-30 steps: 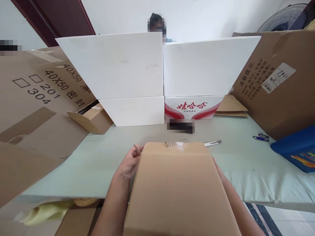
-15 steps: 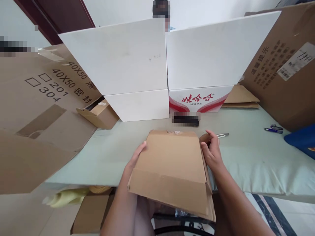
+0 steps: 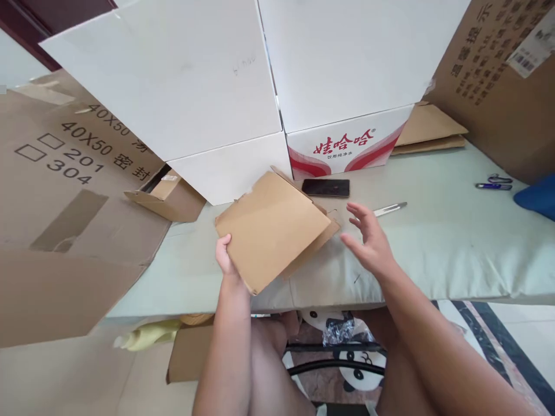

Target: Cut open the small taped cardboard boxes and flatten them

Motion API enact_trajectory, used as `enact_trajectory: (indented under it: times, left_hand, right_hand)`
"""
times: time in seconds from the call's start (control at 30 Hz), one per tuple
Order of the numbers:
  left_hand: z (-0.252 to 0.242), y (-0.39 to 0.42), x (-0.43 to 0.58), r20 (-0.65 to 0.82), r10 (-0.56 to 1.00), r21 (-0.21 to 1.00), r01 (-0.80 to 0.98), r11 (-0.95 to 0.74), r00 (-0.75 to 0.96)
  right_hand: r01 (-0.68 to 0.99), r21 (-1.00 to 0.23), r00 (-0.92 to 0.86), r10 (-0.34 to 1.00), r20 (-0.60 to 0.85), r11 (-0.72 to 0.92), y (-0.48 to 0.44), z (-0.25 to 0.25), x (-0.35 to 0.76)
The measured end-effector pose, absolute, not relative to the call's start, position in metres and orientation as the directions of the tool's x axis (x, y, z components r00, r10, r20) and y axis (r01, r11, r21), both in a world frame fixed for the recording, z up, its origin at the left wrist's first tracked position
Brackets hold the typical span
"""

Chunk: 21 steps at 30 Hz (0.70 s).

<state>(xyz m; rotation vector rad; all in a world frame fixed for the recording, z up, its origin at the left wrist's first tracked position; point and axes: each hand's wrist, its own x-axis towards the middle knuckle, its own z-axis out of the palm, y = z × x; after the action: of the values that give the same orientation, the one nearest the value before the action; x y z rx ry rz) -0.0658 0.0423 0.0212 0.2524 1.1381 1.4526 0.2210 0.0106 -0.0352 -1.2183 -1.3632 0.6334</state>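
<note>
The table (image 3: 442, 248) has a pale green cloth; use the phone (image 3: 326, 188) lying on it as the reference for position. The cardboard box (image 3: 273, 231) is held askew, left of the phone and nearer the person, with flaps showing on the side toward the phone. The left hand (image 3: 226, 254) grasps the box edge, thumb on the upper panel; its other fingers are hidden. The right hand (image 3: 368, 240), nearer than the phone and to its right, is released, fingers spread and clear of the box. For steady handling, support the free side with the second hand and keep the flaps from snagging. The phone is the closest obstruction. The knife (image 3: 392, 208) lies right of it, just beside the right hand: keep fingers off. Beyond the phone, the lettered box (image 3: 349, 151) limits travel; the small box (image 3: 184, 199) sits well to its left.
</note>
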Motion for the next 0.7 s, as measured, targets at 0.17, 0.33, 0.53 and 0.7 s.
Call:
enact_trajectory:
  times: [0.17, 0.33, 0.53, 0.7]
  left_hand:
    - [0.017, 0.035, -0.045, -0.442, 0.884, 0.776, -0.559, 0.291, -0.153]
    - [0.017, 0.033, -0.039, -0.451, 0.884, 0.751, -0.588, 0.301, -0.125]
    - [0.020, 0.029, -0.041, -0.306, 0.935, 0.763, -0.634, 0.127, -0.181]
    - [0.018, 0.027, -0.028, -0.226, 0.953, 0.783, -0.619, 0.054, -0.202]
  right_hand:
    - [0.555, -0.785, 0.108, 0.912, 0.396, 0.275, 0.017, -0.045, 0.208]
    - [0.467, -0.863, 0.400, 0.824, 0.402, 0.195, 0.019, -0.036, 0.217]
    - [0.569, -0.778, 0.507, 0.632, 0.586, 0.266, 0.002, -0.014, 0.214]
    - [0.610, -0.516, -0.167, 0.735, 0.658, 0.601, -0.016, -0.020, 0.169]
